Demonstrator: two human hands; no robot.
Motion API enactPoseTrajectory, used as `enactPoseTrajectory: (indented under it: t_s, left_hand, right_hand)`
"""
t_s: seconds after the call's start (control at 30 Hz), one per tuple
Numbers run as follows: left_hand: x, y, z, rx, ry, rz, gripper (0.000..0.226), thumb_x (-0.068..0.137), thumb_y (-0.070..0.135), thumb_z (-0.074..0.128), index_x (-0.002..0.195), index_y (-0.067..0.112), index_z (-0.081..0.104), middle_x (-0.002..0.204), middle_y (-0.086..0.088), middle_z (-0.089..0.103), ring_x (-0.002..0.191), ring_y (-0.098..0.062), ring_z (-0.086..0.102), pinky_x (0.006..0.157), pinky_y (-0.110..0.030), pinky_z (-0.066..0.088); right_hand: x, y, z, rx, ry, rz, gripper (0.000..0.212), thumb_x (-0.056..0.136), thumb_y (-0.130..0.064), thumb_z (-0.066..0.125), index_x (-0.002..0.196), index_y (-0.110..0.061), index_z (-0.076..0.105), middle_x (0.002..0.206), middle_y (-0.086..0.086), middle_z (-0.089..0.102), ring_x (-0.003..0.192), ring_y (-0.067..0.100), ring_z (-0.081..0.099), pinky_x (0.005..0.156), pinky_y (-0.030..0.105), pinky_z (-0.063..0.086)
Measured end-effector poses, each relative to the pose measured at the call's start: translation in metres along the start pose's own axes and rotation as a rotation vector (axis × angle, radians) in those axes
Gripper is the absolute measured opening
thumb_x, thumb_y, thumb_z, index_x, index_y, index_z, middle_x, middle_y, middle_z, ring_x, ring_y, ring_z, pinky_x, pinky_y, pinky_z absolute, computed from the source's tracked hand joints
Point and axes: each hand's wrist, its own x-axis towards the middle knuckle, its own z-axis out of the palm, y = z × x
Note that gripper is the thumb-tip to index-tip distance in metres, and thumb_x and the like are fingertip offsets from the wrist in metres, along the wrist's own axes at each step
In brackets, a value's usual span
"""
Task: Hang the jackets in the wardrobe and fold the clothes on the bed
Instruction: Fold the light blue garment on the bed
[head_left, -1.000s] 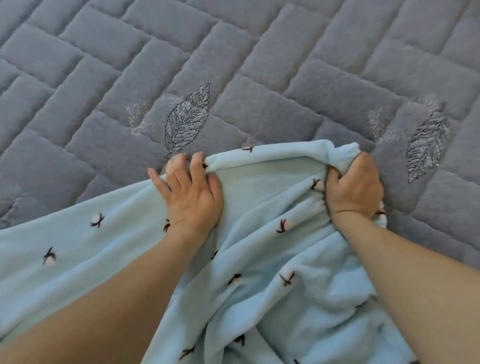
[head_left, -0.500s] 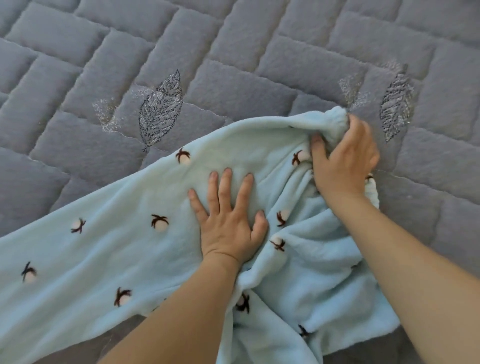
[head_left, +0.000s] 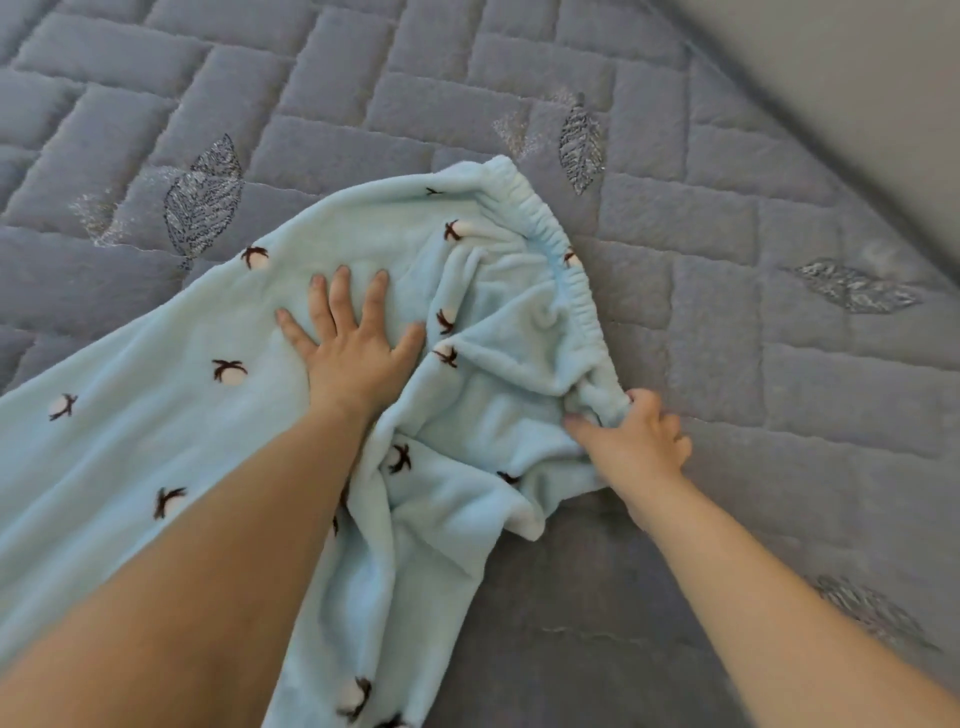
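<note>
On the grey quilted bed (head_left: 727, 322), in the head view, a pale blue fleece garment (head_left: 156, 415) with small brown-and-white motifs lies spread from the near left toward the middle, its gathered elastic waistband (head_left: 566, 265) curving along the right edge. The left hand (head_left: 353, 343) lies flat on the cloth with fingers straight and spread, pressing it down. The right hand (head_left: 634, 436) has its fingers curled round the near end of the waistband, pinching a bunch of it just above the bed. Between the two hands the cloth is rumpled in deep folds; left of the left hand it lies fairly smooth.

This looks like the folding part of the task, at the laying-out stage: the garment is being flattened, not yet folded. The next move probably calls for the right hand to draw the waistband taut while the left holds the cloth, so the wrinkles clear before a fold.
</note>
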Motion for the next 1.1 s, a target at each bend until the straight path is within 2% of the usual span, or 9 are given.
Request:
enactPoseTrajectory:
  t_s: [0.13, 0.3, 0.4, 0.53, 0.63, 0.77, 0.83, 0.93, 1.1]
  left_hand:
    - [-0.03, -0.021, -0.024, -0.031, -0.315, 0.04, 0.089, 0.078, 0.086, 0.029, 0.151, 0.047, -0.006, 0.16, 0.008, -0.023, 0.145, -0.014, -0.027, 0.115, -0.048, -0.019]
    - [-0.154, -0.049, -0.035, -0.187, -0.363, -0.053, 0.099, 0.074, 0.084, 0.04, 0.154, 0.037, 0.003, 0.163, 0.008, 0.0, 0.149, -0.016, -0.003, 0.12, -0.04, -0.002]
    - [-0.2, -0.058, -0.048, -0.294, -0.156, -0.202, 0.067, 0.083, 0.06, 0.061, 0.134, 0.022, 0.043, 0.139, -0.006, 0.042, 0.129, -0.028, 0.036, 0.108, -0.041, 0.029]
    - [-0.235, -0.064, -0.058, -0.63, -0.421, -0.439, 0.03, 0.093, 0.045, 0.056, 0.111, 0.021, 0.057, 0.108, -0.004, 0.063, 0.095, -0.022, 0.061, 0.089, -0.041, 0.051]
    - [-0.231, -0.071, -0.072, -0.627, -0.275, -0.412, 0.023, 0.098, 0.035, 0.047, 0.106, 0.016, 0.055, 0.089, 0.0, 0.059, 0.083, -0.021, 0.058, 0.066, -0.03, 0.045]
    - [-0.214, -0.101, -0.089, -0.66, 0.056, -0.54, 0.028, 0.098, 0.04, 0.047, 0.103, 0.012, 0.045, 0.086, 0.0, 0.049, 0.088, -0.026, 0.049, 0.066, -0.033, 0.034]
    - [-0.226, -0.111, -0.088, -0.761, -0.123, -0.588, 0.042, 0.093, 0.05, 0.055, 0.11, 0.014, 0.042, 0.088, -0.002, 0.051, 0.089, -0.027, 0.054, 0.061, -0.031, 0.039]
    - [-0.273, -0.119, -0.072, -0.415, -0.569, -0.55, 0.07, 0.077, 0.068, 0.063, 0.126, 0.021, 0.045, 0.121, -0.006, 0.051, 0.116, -0.031, 0.051, 0.093, -0.043, 0.047]
    - [-0.309, -0.136, -0.076, -0.677, -0.24, -0.546, 0.006, 0.088, 0.027, 0.06, 0.088, 0.021, 0.061, 0.099, -0.006, 0.068, 0.086, -0.025, 0.064, 0.075, -0.039, 0.054]
  right_hand:
    - [0.008, 0.01, -0.041, -0.087, 0.005, -0.167, 0.034, 0.087, -0.017, 0.056, 0.117, -0.014, 0.042, 0.119, 0.015, 0.052, 0.102, 0.034, 0.053, 0.081, 0.04, 0.046]
    - [-0.005, 0.004, -0.052, 0.253, 0.252, 0.054, 0.067, 0.085, -0.014, 0.065, 0.143, -0.023, 0.03, 0.141, 0.015, 0.031, 0.121, 0.039, 0.044, 0.092, 0.043, 0.043]
    - [-0.073, 0.004, 0.013, 0.719, 0.15, 0.244, 0.087, 0.082, -0.025, 0.071, 0.147, -0.042, 0.016, 0.14, 0.01, 0.033, 0.11, 0.031, 0.05, 0.088, 0.044, 0.049]
    - [-0.121, 0.003, 0.056, 1.102, -0.116, 0.485, 0.079, 0.075, -0.038, 0.08, 0.14, -0.025, 0.036, 0.12, 0.005, 0.051, 0.094, 0.025, 0.055, 0.079, 0.04, 0.049]
    - [-0.122, 0.002, 0.057, 1.087, -0.172, 0.412, 0.027, 0.094, -0.022, 0.062, 0.117, -0.009, 0.057, 0.114, 0.012, 0.064, 0.104, 0.029, 0.062, 0.091, 0.039, 0.054]
    - [-0.097, 0.023, 0.037, 1.011, 0.068, 0.172, 0.036, 0.099, -0.019, 0.045, 0.132, -0.006, 0.053, 0.114, 0.01, 0.063, 0.095, 0.027, 0.062, 0.074, 0.034, 0.049]
    - [-0.105, 0.046, 0.032, 1.015, 0.05, 0.197, 0.036, 0.093, -0.025, 0.052, 0.125, -0.011, 0.058, 0.096, 0.004, 0.063, 0.079, 0.021, 0.06, 0.065, 0.031, 0.049]
    - [-0.147, 0.065, 0.058, 1.093, -0.361, 0.242, 0.035, 0.088, -0.038, 0.068, 0.117, -0.019, 0.062, 0.104, 0.004, 0.068, 0.091, 0.026, 0.067, 0.07, 0.037, 0.057]
    - [-0.195, 0.078, 0.089, 0.968, -0.346, 0.267, 0.034, 0.079, -0.034, 0.08, 0.096, -0.011, 0.062, 0.089, 0.002, 0.067, 0.076, 0.021, 0.065, 0.055, 0.028, 0.053]
